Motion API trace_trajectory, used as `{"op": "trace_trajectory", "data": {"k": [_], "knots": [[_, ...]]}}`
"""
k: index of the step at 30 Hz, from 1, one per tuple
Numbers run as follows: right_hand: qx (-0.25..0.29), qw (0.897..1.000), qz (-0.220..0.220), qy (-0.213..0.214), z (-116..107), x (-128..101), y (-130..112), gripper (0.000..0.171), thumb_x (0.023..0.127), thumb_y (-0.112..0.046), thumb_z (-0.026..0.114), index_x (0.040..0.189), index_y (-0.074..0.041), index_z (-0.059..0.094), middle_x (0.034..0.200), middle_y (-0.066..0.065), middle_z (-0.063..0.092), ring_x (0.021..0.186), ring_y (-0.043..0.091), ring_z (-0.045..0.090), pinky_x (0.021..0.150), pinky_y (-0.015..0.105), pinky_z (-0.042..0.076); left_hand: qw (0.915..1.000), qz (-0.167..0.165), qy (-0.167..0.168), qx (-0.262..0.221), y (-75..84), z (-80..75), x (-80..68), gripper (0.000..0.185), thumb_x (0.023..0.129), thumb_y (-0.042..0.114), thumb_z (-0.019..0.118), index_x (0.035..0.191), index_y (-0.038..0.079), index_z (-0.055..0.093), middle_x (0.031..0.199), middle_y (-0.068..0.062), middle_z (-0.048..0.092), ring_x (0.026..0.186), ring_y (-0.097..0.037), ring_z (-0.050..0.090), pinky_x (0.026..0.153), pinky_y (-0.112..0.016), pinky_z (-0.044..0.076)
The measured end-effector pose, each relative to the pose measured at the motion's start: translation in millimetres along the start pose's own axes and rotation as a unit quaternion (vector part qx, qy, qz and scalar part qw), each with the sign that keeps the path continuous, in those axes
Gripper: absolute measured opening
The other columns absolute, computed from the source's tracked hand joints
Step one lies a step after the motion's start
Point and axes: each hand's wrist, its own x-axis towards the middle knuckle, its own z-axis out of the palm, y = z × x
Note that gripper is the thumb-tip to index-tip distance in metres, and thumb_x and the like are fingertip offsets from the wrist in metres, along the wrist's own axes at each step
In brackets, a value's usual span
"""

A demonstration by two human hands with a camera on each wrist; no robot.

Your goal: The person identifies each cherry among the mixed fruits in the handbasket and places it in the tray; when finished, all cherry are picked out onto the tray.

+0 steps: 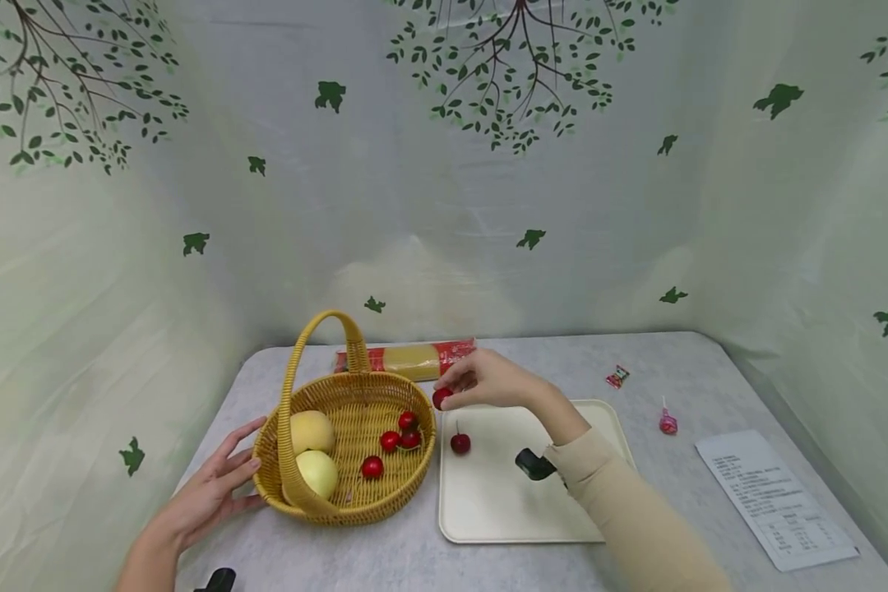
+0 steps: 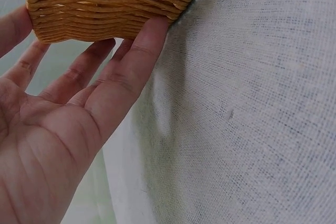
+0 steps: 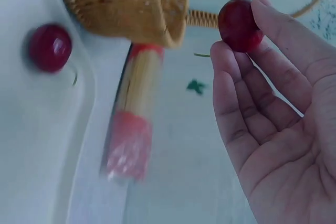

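At centre frame of the head view, the right hand (image 1: 488, 380) pinches a small, round red cherry (image 1: 441, 398) between fingertips, holding it just above the gap between a woven yellow wicker basket (image 1: 355, 493) and a cream rectangular plastic tray (image 1: 503, 510). The right wrist view shows the same cherry (image 3: 240, 24) gripped at the fingertips (image 3: 262, 11), the palm otherwise loose. A second red cherry with a stem (image 1: 460, 443) lies on the tray, below the hand.

At lower left, the left hand (image 1: 210, 489) rests with straight fingers against the basket's outer wall (image 2: 105, 14), grasping nothing. Inside the basket sit two pale yellow apples (image 1: 312, 452) and four more red cherries (image 1: 392, 444).

Behind the basket lies a red-ended packet of dry noodles (image 1: 410, 359). Toward the right of the grey table (image 1: 681, 362) are a small wrapped candy (image 1: 617, 376), a pink lollipop (image 1: 668, 423) and a printed paper sheet (image 1: 773, 497).
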Motion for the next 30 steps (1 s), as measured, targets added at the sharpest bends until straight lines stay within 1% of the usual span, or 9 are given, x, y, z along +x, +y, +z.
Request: {"op": "trace_trajectory", "data": {"k": [4, 8, 13, 16, 19, 23, 26, 30], "knots": [[0.013, 0.999, 0.027, 0.013, -4.7, -13.8, 14.7, 0.028, 0.095, -0.022, 0.085, 0.119, -0.009, 0.08, 0.108, 0.001, 0.079, 0.094, 0.01, 0.072, 0.089, 0.026, 0.061, 1.0, 0.001, 0.0, 0.001, 0.2, -0.3, -0.6, 0.066, 0.117, 0.021, 0.046, 0.171, 0.042, 0.012, 0.136, 0.028, 0.056, 0.125, 0.005, 0.062, 0.101, -0.05, 0.06], [0.012, 0.998, 0.05, 0.025, -5.4, -26.6, 29.3, 0.027, 0.094, -0.018, 0.085, 0.118, -0.007, 0.079, 0.106, 0.003, 0.079, 0.093, 0.011, 0.072, 0.088, 0.027, 0.062, 1.0, 0.006, -0.005, -0.003, -0.6, -0.4, -0.6, 0.067, 0.117, 0.021, 0.045, 0.171, 0.042, 0.012, 0.137, 0.028, 0.056, 0.125, 0.005, 0.062, 0.101, -0.049, 0.06], [0.011, 0.997, 0.062, 0.04, -2.2, -40.7, 43.4, 0.024, 0.093, -0.017, 0.086, 0.115, -0.009, 0.079, 0.105, 0.002, 0.079, 0.094, 0.012, 0.073, 0.088, 0.029, 0.062, 1.0, 0.005, 0.0, -0.001, -1.4, 0.7, 0.3, 0.066, 0.117, 0.02, 0.046, 0.171, 0.042, 0.013, 0.137, 0.028, 0.056, 0.125, 0.004, 0.062, 0.1, -0.048, 0.06], [0.017, 0.997, 0.063, 0.047, 3.1, -45.3, 53.9, 0.023, 0.092, -0.018, 0.087, 0.113, -0.009, 0.079, 0.105, 0.002, 0.079, 0.094, 0.012, 0.072, 0.086, 0.027, 0.061, 1.0, 0.008, 0.006, 0.002, -1.1, 0.4, 0.9, 0.065, 0.117, 0.019, 0.045, 0.17, 0.041, 0.014, 0.136, 0.028, 0.057, 0.124, 0.005, 0.063, 0.099, -0.047, 0.061], [0.026, 0.996, 0.073, 0.053, 9.6, -48.4, 63.6, 0.025, 0.092, -0.019, 0.088, 0.112, -0.008, 0.079, 0.105, 0.003, 0.079, 0.095, 0.013, 0.073, 0.085, 0.026, 0.06, 0.9999, 0.016, -0.002, 0.0, -0.7, -1.2, 1.4, 0.065, 0.118, 0.019, 0.044, 0.17, 0.041, 0.014, 0.137, 0.029, 0.058, 0.125, 0.005, 0.062, 0.098, -0.046, 0.061], [0.021, 0.994, 0.085, 0.061, 17.7, -50.8, 73.5, 0.025, 0.091, -0.02, 0.088, 0.112, -0.009, 0.079, 0.107, 0.003, 0.078, 0.097, 0.012, 0.073, 0.086, 0.026, 0.058, 0.9997, 0.023, -0.007, -0.002, -1.0, -2.6, 1.5, 0.065, 0.118, 0.016, 0.042, 0.171, 0.039, 0.012, 0.138, 0.029, 0.059, 0.125, 0.005, 0.062, 0.097, -0.046, 0.061], [0.014, 0.994, 0.087, 0.06, 23.3, -50.8, 79.5, 0.026, 0.091, -0.021, 0.089, 0.112, -0.009, 0.079, 0.106, 0.002, 0.077, 0.096, 0.011, 0.071, 0.086, 0.026, 0.057, 0.9998, 0.022, -0.003, -0.002, -1.5, -2.5, 1.7, 0.065, 0.118, 0.016, 0.042, 0.171, 0.038, 0.012, 0.137, 0.029, 0.059, 0.125, 0.005, 0.062, 0.097, -0.046, 0.061], [0.012, 0.995, 0.086, 0.055, 29.4, -50.3, 84.4, 0.026, 0.09, -0.02, 0.089, 0.111, -0.008, 0.079, 0.102, 0.003, 0.076, 0.091, 0.011, 0.067, 0.081, 0.024, 0.055, 0.9998, 0.021, -0.004, 0.0, -2.2, -1.8, 1.5, 0.066, 0.118, 0.017, 0.042, 0.172, 0.038, 0.01, 0.138, 0.029, 0.059, 0.126, 0.005, 0.062, 0.098, -0.045, 0.06]]}}
